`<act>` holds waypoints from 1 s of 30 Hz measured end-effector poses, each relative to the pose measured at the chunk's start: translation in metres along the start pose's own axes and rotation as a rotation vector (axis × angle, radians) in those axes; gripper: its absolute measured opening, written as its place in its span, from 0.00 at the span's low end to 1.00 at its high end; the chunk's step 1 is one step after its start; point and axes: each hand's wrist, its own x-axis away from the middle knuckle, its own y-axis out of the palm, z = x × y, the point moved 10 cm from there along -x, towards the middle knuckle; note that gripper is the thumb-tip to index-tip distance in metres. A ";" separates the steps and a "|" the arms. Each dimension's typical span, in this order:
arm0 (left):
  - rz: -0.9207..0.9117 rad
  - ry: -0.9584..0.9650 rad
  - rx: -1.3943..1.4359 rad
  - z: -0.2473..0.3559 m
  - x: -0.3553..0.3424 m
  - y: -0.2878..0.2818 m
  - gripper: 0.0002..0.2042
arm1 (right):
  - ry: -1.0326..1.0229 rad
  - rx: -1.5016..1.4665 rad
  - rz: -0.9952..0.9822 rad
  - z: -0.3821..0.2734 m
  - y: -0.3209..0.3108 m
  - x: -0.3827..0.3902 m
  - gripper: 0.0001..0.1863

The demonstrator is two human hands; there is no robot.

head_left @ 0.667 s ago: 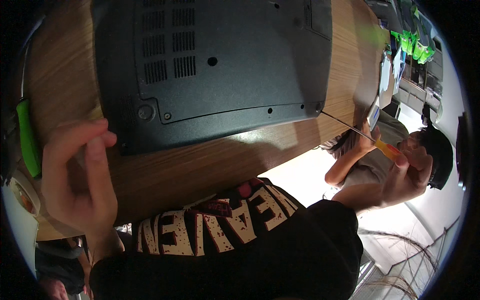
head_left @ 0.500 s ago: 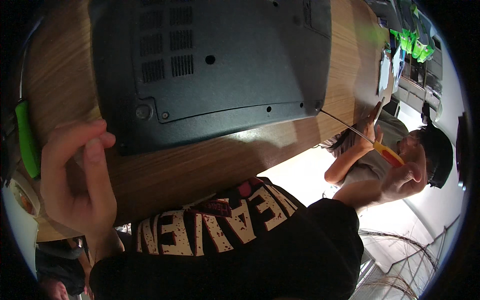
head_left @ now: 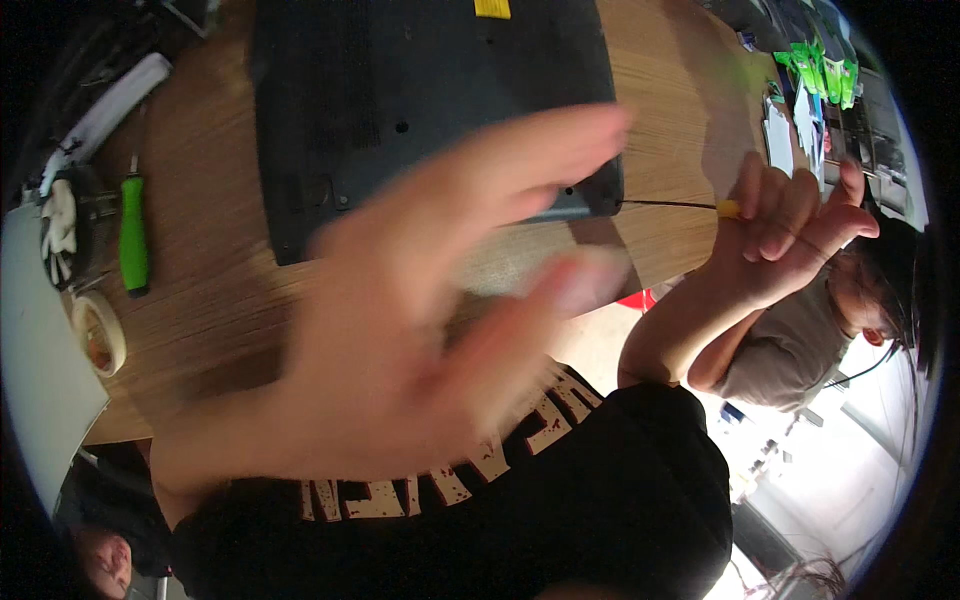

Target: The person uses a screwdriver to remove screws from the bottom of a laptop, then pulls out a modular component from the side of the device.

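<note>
A dark laptop (head_left: 330, 90) lies underside up on the wooden table, with vents and screw holes in its base. My left hand (head_left: 430, 280), blurred by motion, hovers over its near edge with thumb and fingers apart, hiding part of that edge. It holds nothing that I can see. My right hand (head_left: 790, 225) is off to the right, some fingers curled round the yellow handle of a screwdriver (head_left: 670, 203), the others stretched out. The thin shaft reaches to the laptop's near right corner; whether the tip touches a screw cannot be made out.
At the left, a green-handled screwdriver (head_left: 133, 235) lies near a roll of tape (head_left: 98, 335) and a long white object (head_left: 110, 105). A yellow piece (head_left: 492, 8) sits on the laptop's far part. Green packets (head_left: 820, 70) are at far right. People sit at right and lower left.
My left hand has swung from the left side to the middle, its fingers spreading. My right hand has shifted up, its grip turned. More of the table's left side shows.
</note>
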 end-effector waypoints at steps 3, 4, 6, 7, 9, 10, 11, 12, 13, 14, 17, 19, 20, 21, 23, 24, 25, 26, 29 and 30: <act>0.124 0.305 0.249 0.038 -0.039 0.063 0.26 | 0.113 0.193 -0.084 0.005 0.013 0.011 0.39; 0.148 0.346 0.364 0.043 -0.051 0.072 0.29 | 0.143 0.273 -0.071 0.008 0.013 0.017 0.39; -0.008 0.233 0.556 0.034 -0.078 0.099 0.34 | 0.072 0.232 -0.038 0.001 0.012 0.030 0.41; -0.114 0.131 0.598 0.029 -0.082 0.116 0.33 | 0.059 0.244 -0.019 -0.001 0.011 0.034 0.41; -0.130 0.066 0.603 0.023 -0.088 0.125 0.31 | 0.040 0.281 0.005 0.003 0.015 0.046 0.43; -0.077 0.185 0.481 0.029 -0.092 0.118 0.31 | 0.030 0.303 0.015 0.005 0.018 0.051 0.44; -0.034 0.293 0.384 0.036 -0.096 0.112 0.30 | 0.019 0.333 0.019 0.008 0.024 0.055 0.45; 0.011 0.404 0.287 0.045 -0.098 0.109 0.29 | 0.005 0.364 0.025 0.008 0.029 0.060 0.46; 0.061 0.518 0.196 0.054 -0.098 0.108 0.28 | -0.010 0.398 0.028 0.010 0.035 0.064 0.48; 0.101 0.490 0.178 0.052 -0.100 0.112 0.29 | -0.024 0.430 0.033 0.010 0.040 0.066 0.49; 0.164 0.269 0.203 0.038 -0.113 0.117 0.34 | -0.076 0.535 0.032 0.009 0.047 0.071 0.53; 0.194 0.207 0.208 0.037 -0.128 0.110 0.34 | -0.127 0.683 -0.014 0.000 0.048 0.074 0.48; 0.134 0.221 0.199 0.040 -0.131 0.115 0.33 | -0.137 0.683 -0.016 -0.004 0.045 0.075 0.46; 0.075 0.233 0.189 0.042 -0.133 0.121 0.32 | -0.126 0.696 -0.023 -0.006 0.043 0.076 0.44; 0.095 0.234 0.196 0.037 -0.136 0.125 0.33 | -0.118 0.704 0.073 -0.014 0.034 0.080 0.33; 0.071 0.245 0.197 0.037 -0.137 0.128 0.32 | -0.130 0.738 0.110 -0.019 0.029 0.081 0.31; 0.041 0.253 0.193 0.037 -0.138 0.131 0.32 | -0.133 0.777 0.128 -0.022 0.027 0.081 0.29; 0.014 0.258 0.193 0.037 -0.138 0.133 0.32 | -0.143 0.801 0.155 -0.026 0.023 0.081 0.27; 0.003 0.232 0.244 0.032 -0.137 0.138 0.31 | -0.177 0.880 0.282 -0.040 0.011 0.081 0.21; -0.001 0.228 0.246 0.031 -0.136 0.137 0.30 | -0.165 0.889 0.275 -0.042 0.009 0.079 0.20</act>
